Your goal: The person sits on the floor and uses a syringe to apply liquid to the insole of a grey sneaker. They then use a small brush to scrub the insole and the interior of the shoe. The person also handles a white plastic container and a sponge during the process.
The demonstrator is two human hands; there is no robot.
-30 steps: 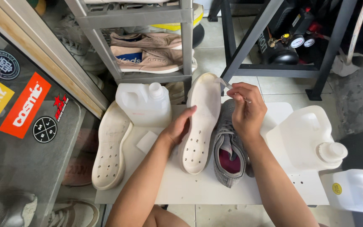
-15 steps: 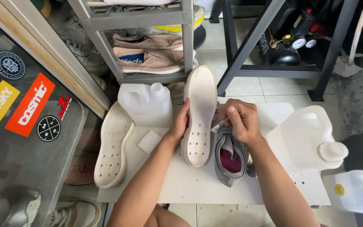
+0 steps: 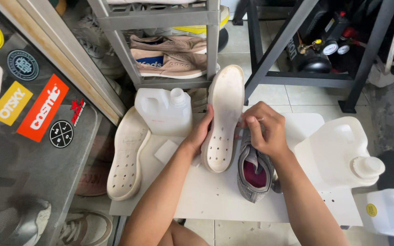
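On the white counter [image 3: 215, 196], toward its near edge at the middle, lies a grey knit shoe [image 3: 254, 175] with a dark red lining, its opening facing up and nothing visible inside it. The right hand [image 3: 263, 130] rests on the far end of this shoe, fingers curled and pinched at its upper; what they pinch is too small to tell. Just left of the shoe lies a white perforated insole [image 3: 224, 120], reaching from the counter's middle past its far edge. The left hand [image 3: 201, 134] lies against the insole's left edge, fingers together and curved round it. A second white insole [image 3: 126, 157] lies along the counter's left edge, overhanging the near left corner. At the far left corner stands a white plastic jug [image 3: 163, 111] with its cap on; its contents do not show. On the right edge lies a larger white jug [image 3: 338, 152] on its side, capped. Beyond the near right corner, on the floor, sits another white jug [image 3: 388, 212]. Farther off, a grey metal rack [image 3: 160, 20] holds a pair of tan shoes [image 3: 172, 57] on its shelf.
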